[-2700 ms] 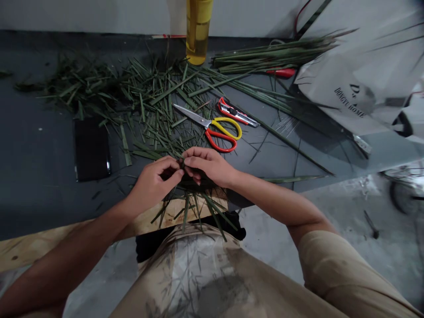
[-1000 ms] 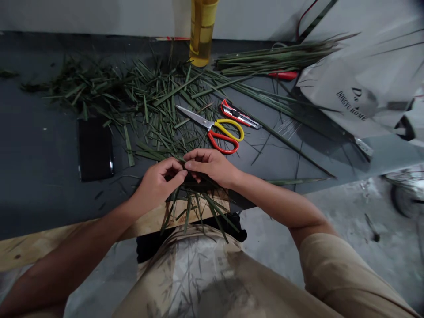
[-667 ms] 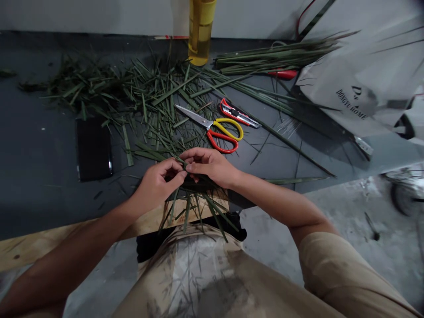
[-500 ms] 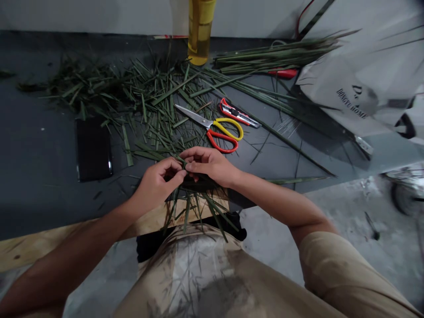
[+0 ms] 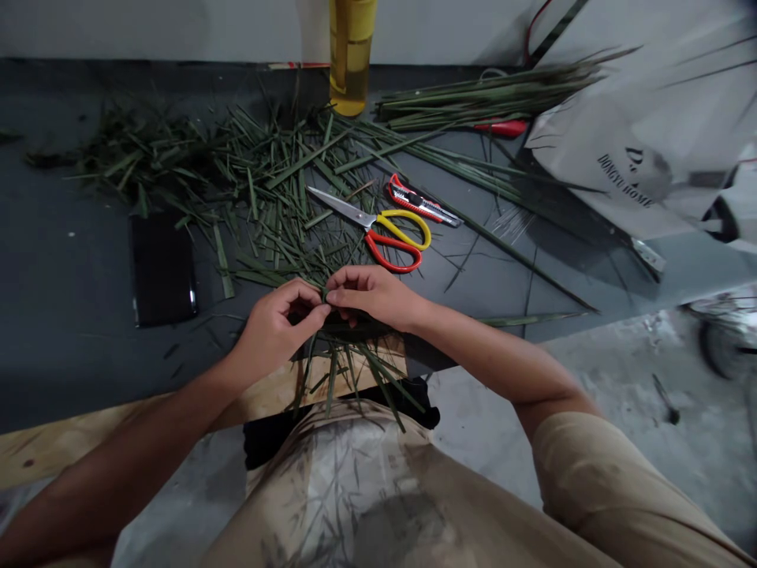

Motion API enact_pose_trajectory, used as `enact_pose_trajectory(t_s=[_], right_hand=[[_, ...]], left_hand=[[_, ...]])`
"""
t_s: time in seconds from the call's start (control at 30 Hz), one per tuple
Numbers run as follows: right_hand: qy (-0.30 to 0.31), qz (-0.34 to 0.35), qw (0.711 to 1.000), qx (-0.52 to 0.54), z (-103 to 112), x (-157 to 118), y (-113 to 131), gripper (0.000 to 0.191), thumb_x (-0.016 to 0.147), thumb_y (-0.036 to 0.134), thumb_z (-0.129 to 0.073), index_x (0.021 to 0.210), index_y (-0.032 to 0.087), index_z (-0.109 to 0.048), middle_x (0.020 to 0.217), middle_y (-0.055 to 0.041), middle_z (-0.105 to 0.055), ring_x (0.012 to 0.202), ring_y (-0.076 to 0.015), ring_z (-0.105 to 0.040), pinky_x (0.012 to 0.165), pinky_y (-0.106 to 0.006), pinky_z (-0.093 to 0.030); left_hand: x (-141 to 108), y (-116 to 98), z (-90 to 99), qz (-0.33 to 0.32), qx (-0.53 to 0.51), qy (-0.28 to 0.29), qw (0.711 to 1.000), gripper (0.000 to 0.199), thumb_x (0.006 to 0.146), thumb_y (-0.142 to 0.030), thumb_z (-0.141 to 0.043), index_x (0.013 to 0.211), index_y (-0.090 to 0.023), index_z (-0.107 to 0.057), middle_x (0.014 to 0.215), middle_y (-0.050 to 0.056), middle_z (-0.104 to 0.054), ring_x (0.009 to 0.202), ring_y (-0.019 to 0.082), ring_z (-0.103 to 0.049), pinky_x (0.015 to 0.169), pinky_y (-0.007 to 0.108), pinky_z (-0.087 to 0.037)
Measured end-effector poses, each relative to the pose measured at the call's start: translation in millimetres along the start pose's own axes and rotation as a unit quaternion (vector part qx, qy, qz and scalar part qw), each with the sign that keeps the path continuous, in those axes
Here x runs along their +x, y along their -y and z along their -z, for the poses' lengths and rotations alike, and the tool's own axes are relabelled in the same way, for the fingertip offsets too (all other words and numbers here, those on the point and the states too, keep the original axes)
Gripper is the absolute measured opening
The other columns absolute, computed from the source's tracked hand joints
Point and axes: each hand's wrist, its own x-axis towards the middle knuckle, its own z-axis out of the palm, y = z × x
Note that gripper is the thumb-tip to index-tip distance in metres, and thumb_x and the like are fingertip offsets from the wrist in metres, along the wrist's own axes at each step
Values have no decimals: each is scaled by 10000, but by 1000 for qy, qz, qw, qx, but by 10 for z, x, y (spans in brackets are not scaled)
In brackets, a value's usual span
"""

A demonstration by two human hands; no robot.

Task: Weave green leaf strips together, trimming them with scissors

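Observation:
My left hand [image 5: 282, 319] and my right hand [image 5: 378, 298] meet at the near side of the table, thumbs and fingertips pinched together. Between them is a small piece of green leaf strip [image 5: 325, 295], mostly covered by the fingers. Below the hands, several loose leaf strips [image 5: 378, 371] fan out over the wooden table edge [image 5: 269, 394]. Just beyond my right hand lie scissors [image 5: 393, 239] with one yellow and one red handle, partly open. A red box cutter [image 5: 421, 201] rests behind them.
Cut leaf pieces [image 5: 159, 158] are heaped across the back left. A black phone [image 5: 162, 270] lies left. At the back stand a yellow bottle [image 5: 351, 59] and a bundle of long leaves [image 5: 485, 96]. A white printed bag [image 5: 639, 158] is at right; a red-handled tool [image 5: 501, 128] lies near it.
Both hands stay pinched together on the leaf strip; their fingertips have shifted slightly. The whole view has moved a little, so the table items appear slightly farther left.

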Motion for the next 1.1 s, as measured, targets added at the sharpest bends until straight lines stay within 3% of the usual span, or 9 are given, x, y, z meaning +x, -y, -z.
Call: enact_pose_trajectory(t_s=[0.3,0.8,1.1], right_hand=[[-24,19,999,11,-7,1,27,150,859,252,-743,883,180,-614,599,75,-592,521,-77,-537,487,-191,-490],[-31,29,998,37,-56,18,-28,147,828,268,-734,853,180,-618,579,77,-578,508,-71,-510,462,-185,-477],[-25,24,998,44,-15,9,9,215,821,310,-776,874,180,-614,672,59,-621,548,-73,-543,476,-192,-491]], left_hand=[[8,16,-2,12,-14,-1,1000,121,893,-331,-719,903,-211,-703,926,26,-710,839,170,-654,782,293,-525],[6,13,14,4,16,25,1000,142,918,-309,-673,821,-207,-689,888,20,-719,848,181,-653,800,320,-474],[-20,71,-8,21,-10,-1,1000,146,919,-348,-689,868,-211,-694,850,4,-691,802,171,-642,772,314,-481]])
